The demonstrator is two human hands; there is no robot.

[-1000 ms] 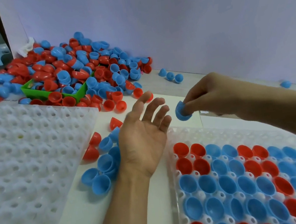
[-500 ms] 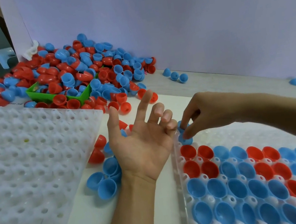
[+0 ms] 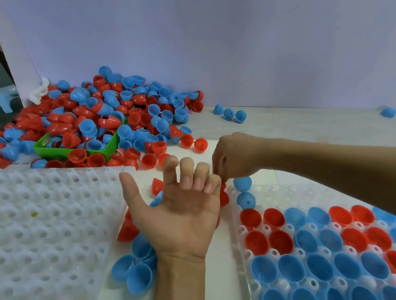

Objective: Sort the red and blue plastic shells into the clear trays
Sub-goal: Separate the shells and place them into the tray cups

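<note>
My left hand point(image 3: 179, 204) lies palm up and open on the white table, holding nothing. My right hand point(image 3: 237, 156) hovers just behind its little finger, fingers curled downward, their tips hidden by the left hand. A red shell point(image 3: 223, 196) lies right beneath those fingertips. Two blue shells point(image 3: 242, 183) sit dome-up at the far corner of the clear tray point(image 3: 242, 259), whose cups hold several red and blue shells, open side up. A few blue shells point(image 3: 135, 268) and a red one point(image 3: 126, 231) lie beside my left wrist.
A big heap of red and blue shells point(image 3: 108, 112) buries a green bin point(image 3: 111, 148) at the back left. An empty white dimpled tray point(image 3: 39, 252) covers the left. A lilac board point(image 3: 226, 41) walls off the back; stray blue shells point(image 3: 228, 113) lie along it.
My right hand has let go of the blue shell at the tray's far corner and moved left to the left hand's little finger. The left hand has stayed open.
</note>
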